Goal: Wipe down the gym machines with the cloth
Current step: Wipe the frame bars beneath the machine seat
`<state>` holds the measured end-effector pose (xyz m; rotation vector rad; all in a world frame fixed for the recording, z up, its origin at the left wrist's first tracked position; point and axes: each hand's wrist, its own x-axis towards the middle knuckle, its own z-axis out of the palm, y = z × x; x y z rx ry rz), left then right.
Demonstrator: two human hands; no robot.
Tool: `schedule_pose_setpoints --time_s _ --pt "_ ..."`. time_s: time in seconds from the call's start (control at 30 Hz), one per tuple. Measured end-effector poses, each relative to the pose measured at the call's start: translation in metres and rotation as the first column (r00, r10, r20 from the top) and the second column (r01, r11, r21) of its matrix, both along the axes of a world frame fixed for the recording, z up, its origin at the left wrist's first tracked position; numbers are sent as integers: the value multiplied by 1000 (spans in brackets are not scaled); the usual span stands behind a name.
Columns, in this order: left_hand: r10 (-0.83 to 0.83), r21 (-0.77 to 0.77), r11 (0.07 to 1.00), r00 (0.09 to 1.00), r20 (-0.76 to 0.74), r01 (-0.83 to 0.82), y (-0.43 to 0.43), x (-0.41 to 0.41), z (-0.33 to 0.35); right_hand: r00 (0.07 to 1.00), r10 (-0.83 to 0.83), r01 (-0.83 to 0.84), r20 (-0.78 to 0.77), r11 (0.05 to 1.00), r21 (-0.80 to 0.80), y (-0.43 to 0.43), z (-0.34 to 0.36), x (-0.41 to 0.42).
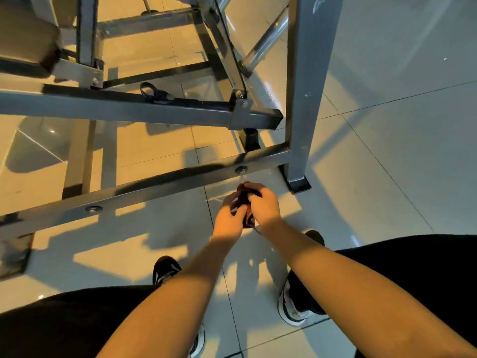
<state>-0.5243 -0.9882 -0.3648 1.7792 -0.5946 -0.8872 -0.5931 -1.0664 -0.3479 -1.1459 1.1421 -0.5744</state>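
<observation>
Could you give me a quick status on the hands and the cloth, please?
Left hand and right hand grip cloth. Cloth not on frame bar. Path open.

Cloth (pixel 244 200): dark, bunched into small wad; we see only parts of it between fingers. We hold it in both hands, left hand (pixel 228 217) and right hand (pixel 264 205) curled round it, in air just in front of machine's low rail (pixel 154 187).

Gym machine (pixel 304 99): grey square-tube steel frame. Upright post (pixel 307 60) at right, on black foot. Low rail bolted, running left from post. Upper rail (pixel 129 109) carries black strap (pixel 157 95). We note padded seat (pixel 25 40) at upper left and chrome bar (pixel 268 40) slanting beside post.
</observation>
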Motion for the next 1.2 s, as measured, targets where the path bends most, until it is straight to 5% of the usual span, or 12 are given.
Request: schedule_pose_setpoints --time_s 0.13,0.4,0.7,0.97,1.07,1.2 --pt "66 -101 993 998 -7 -67 6 -19 25 997 71 -63 42 983 -173 12 12 -25" --pt "-48 -214 976 998 -26 42 -19 -56 79 992 21 -66 -124 927 -368 -16 29 -68" --pt "-133 -94 986 990 53 138 -43 -81 90 997 51 -38 50 974 -224 -22 52 -104" --pt "-92 42 995 994 66 89 -95 -58 46 987 -119 125 107 991 -52 -63 3 -69" --pt "-187 203 970 950 250 137 -120 -32 23 971 -218 211 101 975 75 -85 -22 -53" --pt "-379 322 916 773 508 238 -137 3 -17 957 -291 291 -7 954 76 -113 -51 -33"
